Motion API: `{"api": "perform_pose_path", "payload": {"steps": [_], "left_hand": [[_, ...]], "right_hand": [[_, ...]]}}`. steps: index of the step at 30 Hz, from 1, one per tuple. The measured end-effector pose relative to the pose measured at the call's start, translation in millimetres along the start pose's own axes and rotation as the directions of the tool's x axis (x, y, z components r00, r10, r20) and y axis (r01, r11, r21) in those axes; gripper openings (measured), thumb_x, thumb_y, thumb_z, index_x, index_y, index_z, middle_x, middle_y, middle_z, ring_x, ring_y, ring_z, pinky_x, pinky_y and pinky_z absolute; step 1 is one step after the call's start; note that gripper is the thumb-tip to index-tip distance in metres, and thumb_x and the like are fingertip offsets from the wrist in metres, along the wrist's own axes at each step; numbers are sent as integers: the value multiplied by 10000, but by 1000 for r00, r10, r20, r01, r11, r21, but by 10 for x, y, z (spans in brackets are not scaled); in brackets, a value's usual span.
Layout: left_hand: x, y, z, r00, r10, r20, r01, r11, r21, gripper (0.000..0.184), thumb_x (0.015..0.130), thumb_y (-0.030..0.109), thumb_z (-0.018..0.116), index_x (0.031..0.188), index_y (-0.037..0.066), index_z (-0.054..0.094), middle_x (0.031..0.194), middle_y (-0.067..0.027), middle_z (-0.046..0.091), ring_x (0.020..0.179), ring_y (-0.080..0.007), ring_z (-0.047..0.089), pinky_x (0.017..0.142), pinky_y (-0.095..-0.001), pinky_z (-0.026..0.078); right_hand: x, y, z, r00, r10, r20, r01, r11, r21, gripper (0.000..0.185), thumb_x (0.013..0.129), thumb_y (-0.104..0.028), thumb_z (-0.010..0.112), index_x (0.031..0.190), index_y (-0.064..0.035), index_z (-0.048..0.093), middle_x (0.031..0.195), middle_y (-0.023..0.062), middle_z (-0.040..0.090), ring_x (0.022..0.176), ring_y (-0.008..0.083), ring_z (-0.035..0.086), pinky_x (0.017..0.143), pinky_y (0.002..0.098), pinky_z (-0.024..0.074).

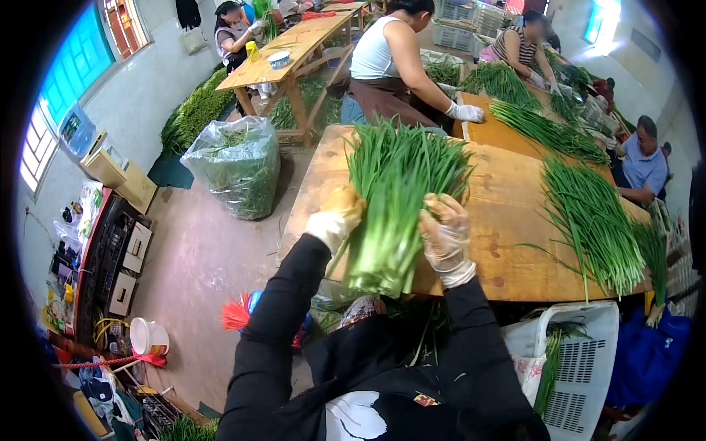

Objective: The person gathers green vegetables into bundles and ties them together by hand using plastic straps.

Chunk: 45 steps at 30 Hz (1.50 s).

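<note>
A thick bundle of garlic chives (393,198) lies at the near edge of the wooden table (507,213), its pale stem ends toward me and its green leaves spread away. My left hand (340,214), in a stained whitish glove, grips the bundle's left side. On the opposite side my right hand (446,237), gloved too, has its fingers curled against the stems. Both hands press the bundle from the sides, and some fingertips are hidden. Farther right on the tabletop rests another pile of garlic chives (592,224).
A white plastic crate (581,367) stands below the table at right. A clear bag of greens (237,169) sits on the floor at left, beyond a white bucket (149,336). Across the table, a person in a white top (390,55) works; other people are farther back.
</note>
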<state>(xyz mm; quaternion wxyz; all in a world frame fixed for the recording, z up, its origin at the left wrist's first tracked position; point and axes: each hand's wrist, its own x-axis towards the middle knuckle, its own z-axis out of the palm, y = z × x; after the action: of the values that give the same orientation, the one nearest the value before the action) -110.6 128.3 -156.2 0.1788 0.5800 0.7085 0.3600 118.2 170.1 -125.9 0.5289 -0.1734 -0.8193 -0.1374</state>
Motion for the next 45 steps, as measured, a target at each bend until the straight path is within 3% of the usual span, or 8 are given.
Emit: {"api": "perform_pose_path", "payload": {"steps": [6,13,18,20,22,27,29,45], "left_hand": [[492,-548,115,890,436,135,-438,899,-11,157,689,98,634,826,23,618,781,-164,612,707,-232,572,609,-339,435],[166,-369,-232,895,-281,346,386,878,-283,213,807,205,609,887,11,569,799,-39,590,743,-102,542,680,-220,442],[74,298,-290,917,-256,305,237,967,98,231,811,219,541,896,8,579,808,-87,596,777,-139,551,697,-263,442],[-16,470,173,909,64,411,-394,447,803,239,782,225,531,789,-6,591,774,-170,573,732,-290,554,673,-370,424],[-47,267,343,988,109,106,-152,707,691,178,773,165,534,792,-10,561,749,-174,557,709,-320,537,650,-365,414],[-19,-81,89,517,846,129,-667,304,680,94,749,37,514,834,4,494,735,-179,517,695,-323,512,634,-348,403],[-129,521,55,886,446,-125,-424,890,169,98,735,17,509,826,9,474,766,-187,500,695,-313,496,626,-361,403],[-664,524,386,986,137,-100,-145,986,-79,113,719,-62,440,812,0,457,741,-172,494,655,-305,476,604,-345,396]], "right_hand": [[552,-136,317,903,-101,418,-208,748,630,146,780,-91,536,667,-9,492,735,163,546,751,282,542,722,368,437],[-126,-630,522,918,125,377,-243,928,284,160,774,-99,479,900,-56,568,1132,109,556,1079,213,513,981,340,322],[-462,-661,199,941,97,324,-177,957,230,125,761,-72,489,862,-43,556,1165,93,534,1106,209,483,943,357,356],[-413,-582,288,956,191,224,-260,906,335,214,840,-33,435,1020,-40,551,1087,105,566,1041,221,519,872,313,431],[-186,-544,138,725,527,443,-653,321,686,138,893,-120,468,954,-38,560,948,55,591,717,84,480,637,204,409],[282,-554,136,864,504,-8,-360,628,690,52,821,-1,510,869,0,531,987,128,585,934,232,549,828,307,434],[340,-534,212,912,407,-54,-316,780,540,88,796,16,503,878,2,531,1024,170,572,975,286,538,852,331,434],[-149,-665,58,774,622,118,-539,551,637,115,854,-32,464,922,9,547,1019,127,540,961,232,517,835,316,416]]}}
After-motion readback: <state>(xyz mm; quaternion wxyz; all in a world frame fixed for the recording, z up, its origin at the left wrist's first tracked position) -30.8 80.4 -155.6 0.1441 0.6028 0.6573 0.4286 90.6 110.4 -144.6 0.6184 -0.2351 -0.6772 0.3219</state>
